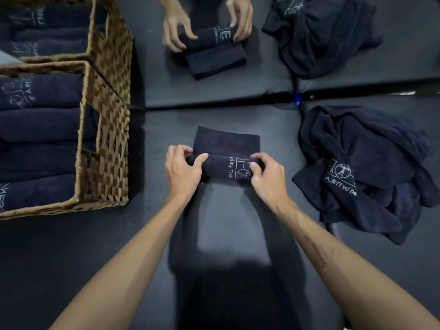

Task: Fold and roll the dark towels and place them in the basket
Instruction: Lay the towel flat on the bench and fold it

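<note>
Towel (pixel 226 160), dark navy and half rolled, lies at the centre of a matte black desk (pixel 119 246), its flat tail pointing away; the left hand (pixel 182 171) and right hand (pixel 267 177) each curl their grip around a roll end. One wicker basket (pixel 102 163) holds four rolled towels (pixel 40 139). A mirror (pixel 214 91) repeats everything.

Dark counter (pixel 238 222), matte. Part-rolled towel (pixel 226 151) lies mid-counter. Left of towel: woven basket (pixel 104 163), standing on counter. Right of towel: loose heap (pixel 362 167) of dark towels. Beyond towel: mirror; there the counter, towel, basket and heap repeat as a reflection.
</note>
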